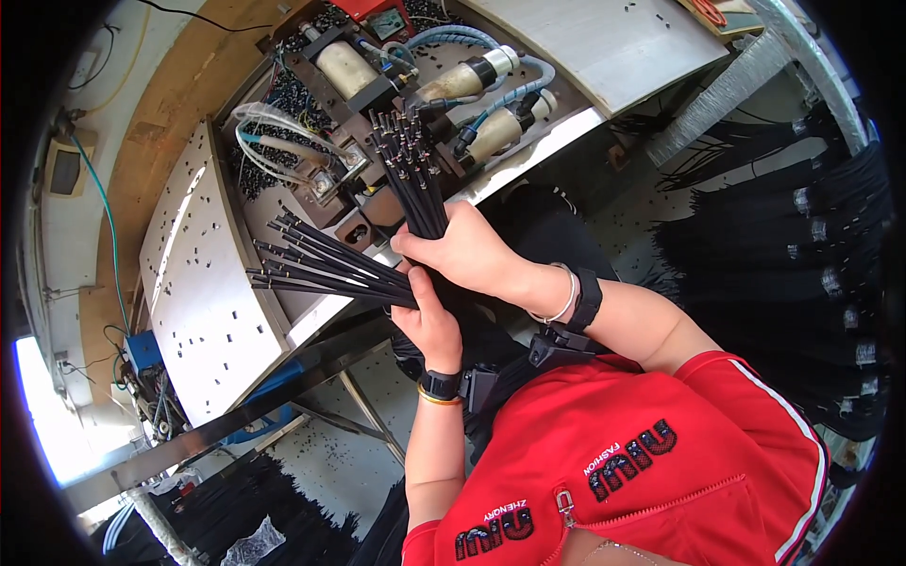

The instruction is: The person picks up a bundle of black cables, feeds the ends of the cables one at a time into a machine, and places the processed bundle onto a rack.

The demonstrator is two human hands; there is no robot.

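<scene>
A: Room by the hands?
B: Tight. Machine (396,104) w/ cylinders just beyond, white panel (203,283) edge beside.
A: Wires?
B: Right hand (467,250) fist-closed on bundle (411,174) pointing up toward machine; left hand (429,321) clamps fanned bundle (321,264) (long axis leftward).

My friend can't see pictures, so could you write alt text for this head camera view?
Two bare hands grip bundles of thin black cords: the right hand holds an upright bunch, the left hand a fanned-out bunch, in front of a machine with cylinders.
</scene>
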